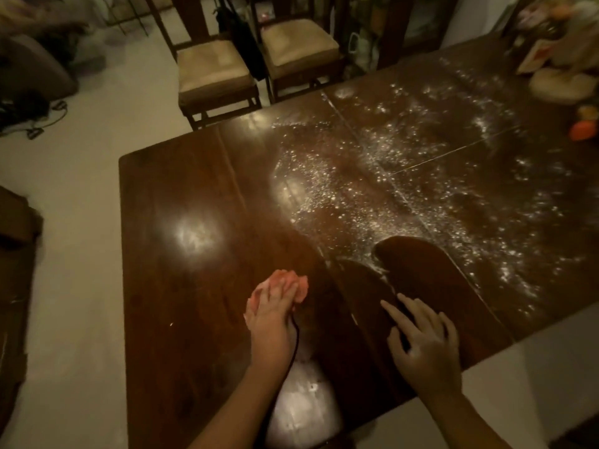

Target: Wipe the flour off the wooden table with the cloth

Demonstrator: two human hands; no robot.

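One pink cloth [293,284] lies bunched on the wooden table [175,303], left of the table's middle seam and on bare wood. The left hand [274,322] presses it down, its fingers [281,294] laid close together and nearly straight over the cloth. The right hand [423,346] rests on the table near the near edge, fingers spread wide and holding nothing.

One broad scatter of flour [356,196] covers the middle and right of the table and reaches toward the far and right edges. Two dark wiped patches [428,273] cut into it just beyond the right hand. The left third of the table, out to its left edge, shows only glossy wood and a light glare.

One white bag [301,406] sits at the near edge under the left forearm. Two chairs [214,76] stand side by side at the far edge. One orange object [582,130] lies at the far right.
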